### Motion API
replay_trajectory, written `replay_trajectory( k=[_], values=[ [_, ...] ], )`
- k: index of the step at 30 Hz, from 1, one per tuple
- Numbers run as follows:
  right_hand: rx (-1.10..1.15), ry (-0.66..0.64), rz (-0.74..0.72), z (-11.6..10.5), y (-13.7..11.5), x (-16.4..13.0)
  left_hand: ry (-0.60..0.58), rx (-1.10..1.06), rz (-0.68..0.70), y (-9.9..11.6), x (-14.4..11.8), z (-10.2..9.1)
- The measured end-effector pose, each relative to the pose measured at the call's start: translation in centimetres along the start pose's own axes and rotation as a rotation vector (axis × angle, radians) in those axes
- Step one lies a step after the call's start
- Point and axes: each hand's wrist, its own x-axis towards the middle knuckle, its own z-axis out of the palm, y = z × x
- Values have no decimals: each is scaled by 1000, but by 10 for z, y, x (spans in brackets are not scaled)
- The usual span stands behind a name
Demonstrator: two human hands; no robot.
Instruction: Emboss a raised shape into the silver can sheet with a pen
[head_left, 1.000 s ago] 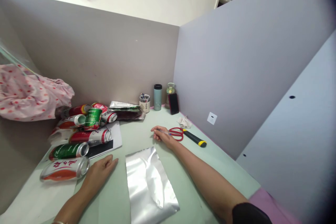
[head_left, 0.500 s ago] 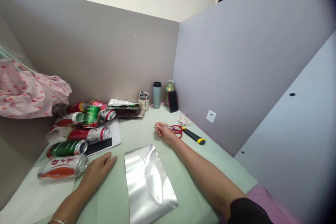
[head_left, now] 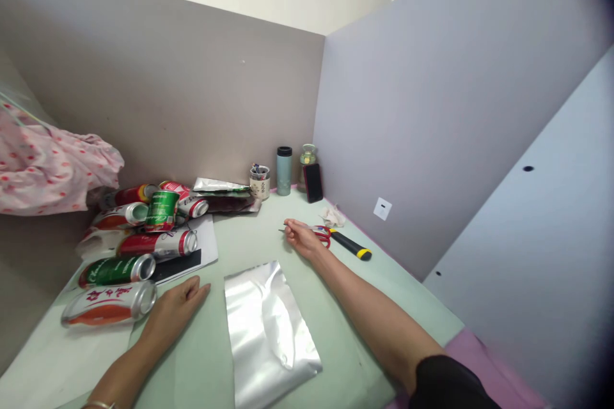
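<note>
My right hand (head_left: pixel 301 238) rests on the tabletop, fingers pinched round a thin pointed tool (head_left: pixel 282 230); its tip sticks out to the left and the hand hides most of it. Red scissor handles (head_left: pixel 323 236) show just behind that hand; I cannot tell whether they belong to the held tool. My left hand (head_left: pixel 180 307) lies loosely curled beside the cans, with nothing visible in it. Between my forearms lies a flat silver foil sheet (head_left: pixel 247 339) bearing a raised fish shape (head_left: pixel 279 326).
Several drink cans (head_left: pixel 118 303) pile up at left on papers, near a black panel (head_left: pixel 177 265). Foil pouches (head_left: pixel 220 188), a pen holder (head_left: pixel 259 182), a tumbler (head_left: pixel 284 172), a glass jar (head_left: pixel 307 154) and a phone (head_left: pixel 313 183) stand behind. A black-yellow utility knife (head_left: pixel 352 245) lies right.
The view shifts slightly, so everything sits a little further left and mostly higher in the picture. Both hands keep nearly the same place and pose on the table.
</note>
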Motion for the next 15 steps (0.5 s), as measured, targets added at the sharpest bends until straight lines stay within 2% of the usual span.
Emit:
replay_trajectory(
  k=[3, 6, 10, 13, 15],
  values=[
    [50, -26, 12, 5, -6, -6, -6, -2, 3, 0, 0, 0],
    [106, -99, 30, 20, -13, -20, -14, -1, -2, -1, 0, 1],
    [213, -252, 24, 68, -20, -59, -32, -1, -25, -3, 0, 3],
    [281, -358, 30, 111, -22, -105, -45, -3, -46, -3, 1, 4],
    [309, -404, 52, 132, -20, -135, -51, -5, -62, -3, 1, 5]
  ],
)
